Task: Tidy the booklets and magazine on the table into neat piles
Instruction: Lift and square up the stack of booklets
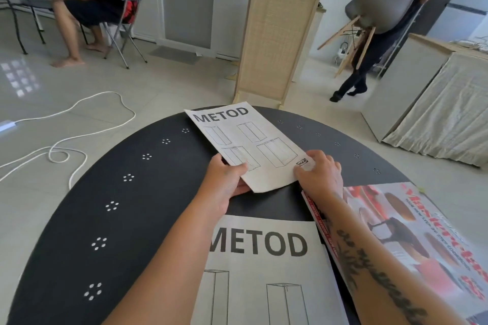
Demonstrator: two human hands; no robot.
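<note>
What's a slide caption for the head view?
Both hands, left and right, grip a METOD booklet over the black table.

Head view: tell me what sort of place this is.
Probably a home, mid furniture assembly: METOD booklets on a dark round table, a tiled floor with a loose white cable, and a folding chair.

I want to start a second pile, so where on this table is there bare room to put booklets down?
The left side of the table, between the dotted rim and the left hand, is bare. Crowded: near booklet, magazine, held booklet.
</note>
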